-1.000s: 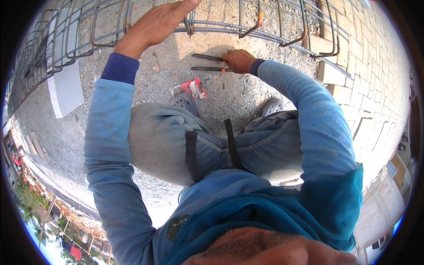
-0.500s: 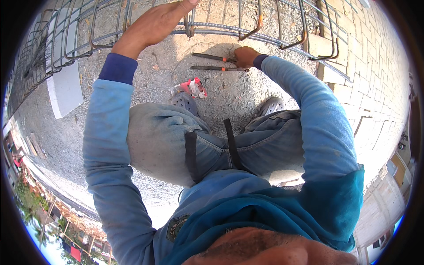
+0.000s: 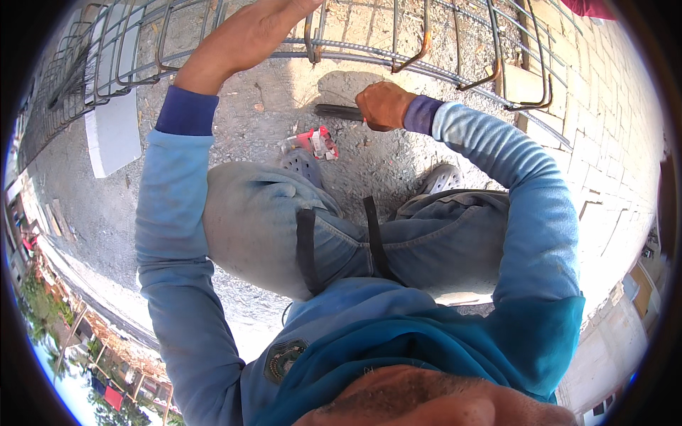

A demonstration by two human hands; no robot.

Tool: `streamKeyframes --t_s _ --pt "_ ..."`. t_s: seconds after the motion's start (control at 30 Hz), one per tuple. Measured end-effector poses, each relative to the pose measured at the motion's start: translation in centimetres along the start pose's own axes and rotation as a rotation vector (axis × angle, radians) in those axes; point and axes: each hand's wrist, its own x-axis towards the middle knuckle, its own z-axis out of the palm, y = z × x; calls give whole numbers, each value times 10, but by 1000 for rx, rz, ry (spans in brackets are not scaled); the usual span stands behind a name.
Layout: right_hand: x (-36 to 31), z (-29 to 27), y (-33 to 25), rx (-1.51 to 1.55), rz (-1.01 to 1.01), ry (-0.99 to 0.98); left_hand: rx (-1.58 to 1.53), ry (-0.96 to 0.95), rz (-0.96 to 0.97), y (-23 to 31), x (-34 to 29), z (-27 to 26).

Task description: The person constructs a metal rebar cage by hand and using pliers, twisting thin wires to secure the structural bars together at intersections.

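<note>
Because its right end is buried in the curled right hand (image 3: 386, 106), the dark tool (image 3: 339, 112) can be inspected only along the length that points left from the fist, over the gravel ground (image 3: 234, 142). The visible part appears to be two slim handles lying together; a small orange patch shows by the lower fingers. Whether the tool touches the ground cannot be determined. In this inspector's judgement it is rigid and not fragile, probably metal under a dark covering, with modest weight. Dust may make the covering slippery. Sound practice is to wrap the fingers around both handles, clear of the covered end, which may carry the joint. The present hold is at that end, so the handles project freely and may swing apart.

The left hand (image 3: 259, 35) is raised toward the steel bar cage (image 3: 427, 32). Its fingertips are cut off by the upper edge, so whether they pinch, press or rest on a bar cannot be told.

Below the tool, a red and white packet (image 3: 325, 142) lies beside the left grey shoe (image 3: 302, 163). Farther out are a white board (image 3: 112, 142) at left and pale blocks (image 3: 597, 106) at right.
</note>
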Motion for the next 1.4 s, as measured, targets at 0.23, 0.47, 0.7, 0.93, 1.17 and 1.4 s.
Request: streamKeyframes --t_s 0.23,0.47,0.7,0.93,1.17,1.4 --pt "-52 -113 -66 29 -195 286 65 84 40 61 -55 -44" --pt "-130 -250 -75 182 -251 494 36 391 443 105 -69 -32" --pt "-149 -302 -42 505 -281 612 -461 502 439 144 -55 -39" --pt "-159 -265 -16 549 -199 658 -3 758 558 129 -31 3" --pt "-160 -255 2 593 -317 715 -313 449 444 137 -32 16" --pt "-145 -255 16 647 -360 720 -413 388 414 128 -23 9"
